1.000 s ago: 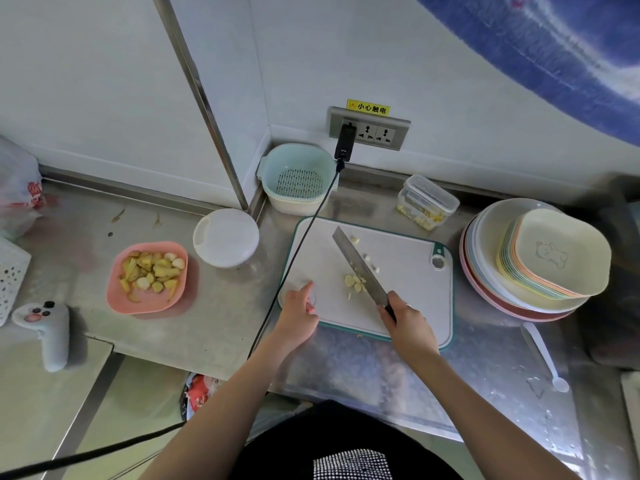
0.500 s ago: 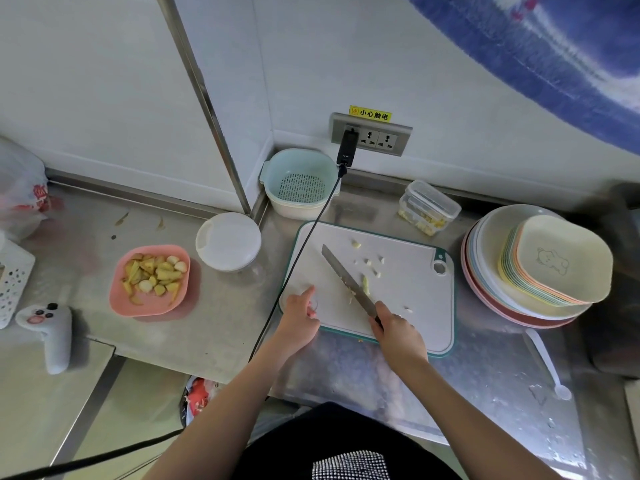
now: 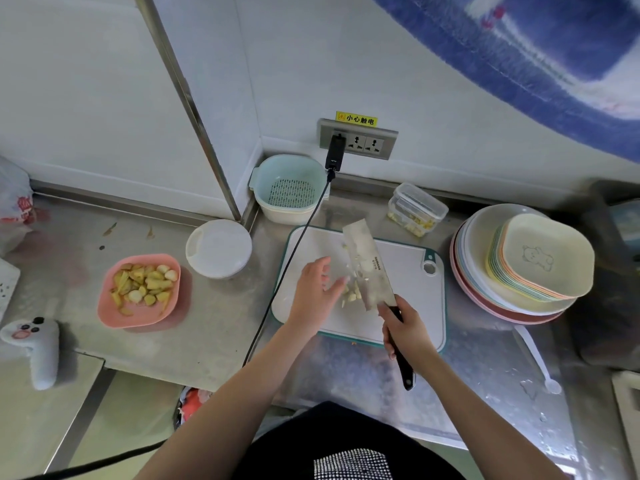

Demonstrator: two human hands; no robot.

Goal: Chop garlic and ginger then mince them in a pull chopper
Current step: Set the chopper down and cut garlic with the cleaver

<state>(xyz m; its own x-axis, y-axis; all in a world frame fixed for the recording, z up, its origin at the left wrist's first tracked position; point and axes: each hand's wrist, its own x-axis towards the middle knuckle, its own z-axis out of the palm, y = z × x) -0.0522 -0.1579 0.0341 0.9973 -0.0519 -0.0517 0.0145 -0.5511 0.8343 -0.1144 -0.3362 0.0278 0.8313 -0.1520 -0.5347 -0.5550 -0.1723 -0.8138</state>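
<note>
Your right hand [image 3: 408, 329] grips one knife [image 3: 369, 268] by its handle, blade flat-side up over the one cutting board [image 3: 412, 292]. Your left hand [image 3: 317, 292], fingers straight, touches the garlic pieces [image 3: 351, 295] piled beside the blade. One pink bowl [image 3: 138, 289] of chunks sits on the worktop [image 3: 221, 327].

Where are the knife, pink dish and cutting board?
knife [image 3: 369, 268], head view, flat of the blade.
pink dish [image 3: 107, 315], head view, bare near-left rim.
cutting board [image 3: 412, 299], head view, bare white surface right of the blade.
</note>
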